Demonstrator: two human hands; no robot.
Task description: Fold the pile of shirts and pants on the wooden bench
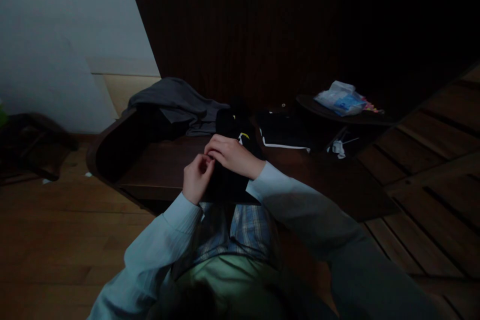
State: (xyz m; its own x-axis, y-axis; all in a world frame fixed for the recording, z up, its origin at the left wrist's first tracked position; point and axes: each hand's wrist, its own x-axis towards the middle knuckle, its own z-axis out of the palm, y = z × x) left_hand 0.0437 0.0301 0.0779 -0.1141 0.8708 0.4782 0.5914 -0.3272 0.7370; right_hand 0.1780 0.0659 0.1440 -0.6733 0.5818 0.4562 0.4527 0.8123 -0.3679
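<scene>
A black garment point(232, 127) with a small yellow and white mark lies on a dark wooden table point(157, 167) in front of me. My right hand point(230, 155) rests on it with fingers curled and pinching its near edge. My left hand point(197, 177) is closed in a pinch right beside the right hand, fingertips touching the same dark cloth. Both arms wear light blue sleeves. The room is dim, so the cloth's edges are hard to make out.
A grey garment point(180, 102) is heaped at the table's back left. A folded black item with a white edge point(283, 132) lies to the right. A plastic packet point(341, 97) sits on a round dark tray point(337, 112). Wooden floor surrounds the table.
</scene>
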